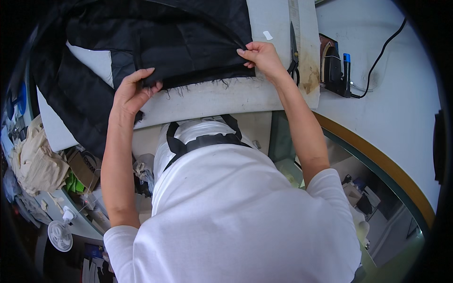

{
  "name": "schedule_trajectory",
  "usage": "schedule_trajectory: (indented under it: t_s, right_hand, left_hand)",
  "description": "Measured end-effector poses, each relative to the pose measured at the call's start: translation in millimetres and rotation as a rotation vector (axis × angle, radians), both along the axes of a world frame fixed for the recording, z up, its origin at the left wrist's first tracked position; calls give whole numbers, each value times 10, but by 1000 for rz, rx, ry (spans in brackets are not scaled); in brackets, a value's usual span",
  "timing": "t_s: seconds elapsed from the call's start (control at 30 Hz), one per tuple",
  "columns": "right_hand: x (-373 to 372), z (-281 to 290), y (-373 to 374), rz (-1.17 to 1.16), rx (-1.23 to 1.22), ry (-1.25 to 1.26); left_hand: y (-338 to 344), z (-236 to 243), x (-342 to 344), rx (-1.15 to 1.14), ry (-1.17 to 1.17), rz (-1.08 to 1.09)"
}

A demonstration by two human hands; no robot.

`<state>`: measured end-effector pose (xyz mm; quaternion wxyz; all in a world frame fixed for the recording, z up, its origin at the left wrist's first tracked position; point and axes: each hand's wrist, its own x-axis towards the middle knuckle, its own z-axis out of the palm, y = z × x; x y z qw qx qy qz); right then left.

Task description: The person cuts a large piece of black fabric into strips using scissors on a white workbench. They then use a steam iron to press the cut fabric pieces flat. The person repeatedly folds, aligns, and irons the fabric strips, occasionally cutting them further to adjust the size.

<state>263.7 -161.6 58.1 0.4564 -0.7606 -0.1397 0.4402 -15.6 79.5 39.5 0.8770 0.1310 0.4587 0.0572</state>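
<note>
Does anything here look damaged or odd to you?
Two things. The black cloth between the left hand and right hand has a ragged near edge with loose threads dangling, so it looks frayed. The pale board beneath has a brownish stain near the scissors, marring its light surface.

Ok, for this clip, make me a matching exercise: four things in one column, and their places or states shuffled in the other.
Things:
1. black cloth
2. scissors
3. iron
4. fan

Places or states:
A. white, at the picture's lower left
B. on the table, right of the board
C. frayed at one edge, touched by the left hand and right hand
D. lying on the board, right of the cloth

Pairs: 1-C, 2-D, 3-B, 4-A
</note>
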Motion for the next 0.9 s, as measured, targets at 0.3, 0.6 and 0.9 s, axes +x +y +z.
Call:
schedule_trajectory:
  t_s: [0.3, 0.6, 0.9]
  right_hand:
    - [29, 44, -33, -30, -30, -9]
    - [204, -32, -225, -80, -23, -1]
    - [337, -239, -380, -28, -122, -86]
  left_hand:
    - [36, 244, 164, 244, 98, -21]
    - [245, 229, 358, 388, 5, -259]
    - [129, -65, 526, 1039, 382, -664]
